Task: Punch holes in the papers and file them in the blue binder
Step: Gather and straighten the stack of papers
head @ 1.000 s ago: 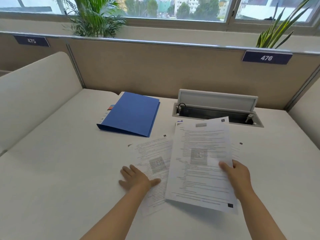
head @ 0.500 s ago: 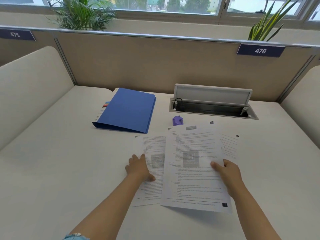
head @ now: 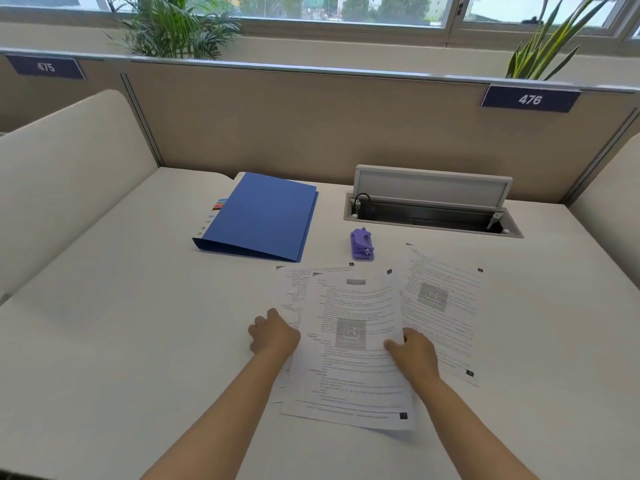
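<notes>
A printed sheet [head: 353, 348] lies in the middle of the white desk, over a second sheet [head: 294, 289] whose left and top edges stick out. My right hand [head: 414, 355] pinches the top sheet's right edge. My left hand [head: 273, 332] is curled at the left edge of the two sheets, apparently gripping them. A third sheet [head: 440, 306] lies flat to the right. A small purple hole punch [head: 362, 244] stands just beyond the papers. The shut blue binder [head: 263, 216] lies at the back left.
An open cable tray [head: 433, 216] with a raised lid is set into the desk at the back right. Beige partitions enclose the desk at the back and both sides, with plants [head: 173, 26] behind them.
My right hand has lowered the top sheet onto the left sheet. My left hand has gone from flat on the paper to curled at its edge. The purple punch and right sheet are now uncovered.
</notes>
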`<state>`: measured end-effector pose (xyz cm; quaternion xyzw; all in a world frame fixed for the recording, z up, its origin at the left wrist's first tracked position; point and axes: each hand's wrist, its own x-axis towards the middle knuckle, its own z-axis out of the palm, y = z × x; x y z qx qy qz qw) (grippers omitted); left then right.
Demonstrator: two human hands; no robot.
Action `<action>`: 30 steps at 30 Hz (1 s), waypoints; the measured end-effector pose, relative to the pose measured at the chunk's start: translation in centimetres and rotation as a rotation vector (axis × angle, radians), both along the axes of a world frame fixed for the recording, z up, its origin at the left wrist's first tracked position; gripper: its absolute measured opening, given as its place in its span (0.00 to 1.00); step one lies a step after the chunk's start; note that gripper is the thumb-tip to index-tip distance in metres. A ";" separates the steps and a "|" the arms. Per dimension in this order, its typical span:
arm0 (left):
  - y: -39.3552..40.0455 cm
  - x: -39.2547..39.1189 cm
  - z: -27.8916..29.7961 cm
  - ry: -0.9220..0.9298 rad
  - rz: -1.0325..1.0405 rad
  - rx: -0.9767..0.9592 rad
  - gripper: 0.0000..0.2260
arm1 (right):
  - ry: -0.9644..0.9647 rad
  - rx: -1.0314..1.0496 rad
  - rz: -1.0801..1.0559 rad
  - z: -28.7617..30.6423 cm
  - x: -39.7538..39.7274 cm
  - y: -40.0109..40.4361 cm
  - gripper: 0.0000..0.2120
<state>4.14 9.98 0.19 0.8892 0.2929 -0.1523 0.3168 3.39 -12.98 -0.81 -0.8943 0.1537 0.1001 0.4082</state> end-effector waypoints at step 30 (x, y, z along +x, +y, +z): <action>1.0 0.0 -0.7 -0.118 0.226 -0.452 0.14 | -0.017 0.114 -0.097 -0.2 0.5 0.0 0.08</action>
